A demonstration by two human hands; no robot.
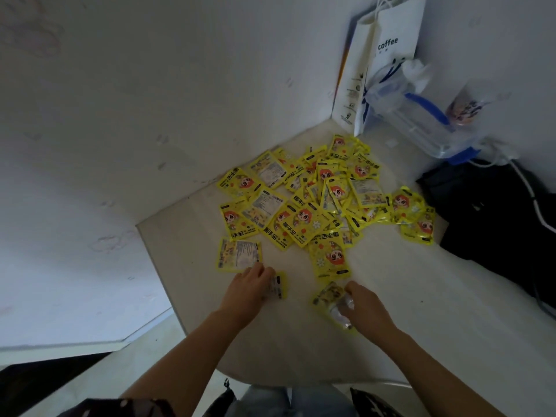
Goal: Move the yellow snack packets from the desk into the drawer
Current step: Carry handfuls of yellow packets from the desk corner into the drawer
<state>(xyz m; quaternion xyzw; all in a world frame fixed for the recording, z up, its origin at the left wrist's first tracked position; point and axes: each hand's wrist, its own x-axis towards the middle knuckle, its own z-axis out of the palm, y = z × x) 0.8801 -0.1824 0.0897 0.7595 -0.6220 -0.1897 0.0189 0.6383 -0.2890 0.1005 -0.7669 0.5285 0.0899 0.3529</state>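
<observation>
- Left hand [251, 284] lies curled over a yellow snack packet [278, 285] on the desk [421, 311].
- Right hand [365, 302] pinches another packet [329, 299].
- Packet heap [319, 194] lies beyond.

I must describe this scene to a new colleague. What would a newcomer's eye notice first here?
First, the big heap of yellow snack packets spread over the middle of the pale desk. Next, the two bare arms reaching in from below: the left hand and the right hand each on a packet at the heap's near edge. A white bag printed "coffee" stands in the far right corner.
</observation>
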